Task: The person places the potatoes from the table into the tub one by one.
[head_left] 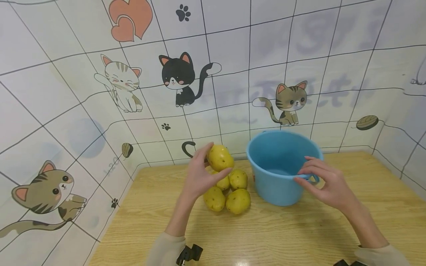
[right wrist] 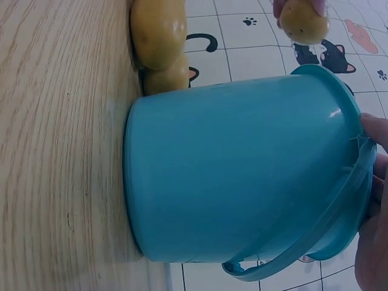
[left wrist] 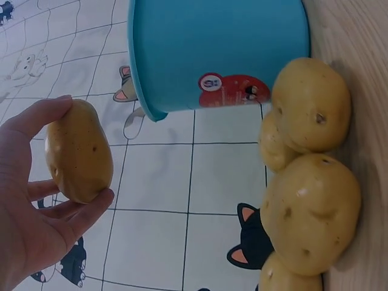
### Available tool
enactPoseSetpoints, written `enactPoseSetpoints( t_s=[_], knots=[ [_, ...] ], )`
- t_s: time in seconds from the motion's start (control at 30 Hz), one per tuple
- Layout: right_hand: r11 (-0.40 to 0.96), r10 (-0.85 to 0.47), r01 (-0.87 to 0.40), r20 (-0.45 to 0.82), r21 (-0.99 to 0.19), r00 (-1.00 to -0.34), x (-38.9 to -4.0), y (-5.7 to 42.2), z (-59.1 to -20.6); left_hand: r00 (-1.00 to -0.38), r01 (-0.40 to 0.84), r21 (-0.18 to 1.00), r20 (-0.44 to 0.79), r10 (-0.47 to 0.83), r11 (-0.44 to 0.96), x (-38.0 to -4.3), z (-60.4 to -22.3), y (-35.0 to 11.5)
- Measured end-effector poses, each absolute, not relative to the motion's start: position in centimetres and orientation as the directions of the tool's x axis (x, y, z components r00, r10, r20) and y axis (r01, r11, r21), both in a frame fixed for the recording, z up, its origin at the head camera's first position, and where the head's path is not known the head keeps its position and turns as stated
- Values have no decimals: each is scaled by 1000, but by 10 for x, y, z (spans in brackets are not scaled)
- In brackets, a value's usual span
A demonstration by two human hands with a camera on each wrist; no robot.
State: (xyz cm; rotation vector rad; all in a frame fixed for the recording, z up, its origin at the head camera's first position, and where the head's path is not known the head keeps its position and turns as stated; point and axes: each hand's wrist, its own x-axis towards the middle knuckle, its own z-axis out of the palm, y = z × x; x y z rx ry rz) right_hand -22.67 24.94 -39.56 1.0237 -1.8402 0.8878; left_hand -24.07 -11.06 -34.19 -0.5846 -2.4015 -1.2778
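"So, held potato (head_left: 220, 158): where, which way?"
"Raised above the other potatoes (head_left: 237, 201), left of the bucket (head_left: 279, 190). Long axis roughly left–right, right end tipped nearer. Left hand (head_left: 201, 175) pinches it, thumb and fingers."
"Right hand (head_left: 327, 183)?"
"Pinching bucket's right rim (head_left: 317, 151); bucket upright on table (head_left: 149, 221), mouth up."

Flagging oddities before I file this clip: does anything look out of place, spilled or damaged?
Nothing stands out: the blue bucket stands upright, the loose potatoes sit clustered beside it, and the left fingers hold another potato clear of the table.
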Motion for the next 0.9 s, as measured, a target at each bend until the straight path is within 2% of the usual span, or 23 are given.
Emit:
enactPoseSetpoints(
  t_s=[0.2, 0.43, 0.9],
  knots=[
    [393, -311, -903, 898, -176, -311, -228, 250, -396, -834, 542, 694, 513, 202, 474, -243, -332, -95],
    [419, -305, -886, 889, -197, -342, -227, 251, -400, -834, 548, 721, 511, 209, 424, -246, -324, -77],
    [439, -276, -879, 903, -185, -328, -220, 243, -394, -822, 569, 724, 503, 265, 389, -252, -322, -39]
  ],
)
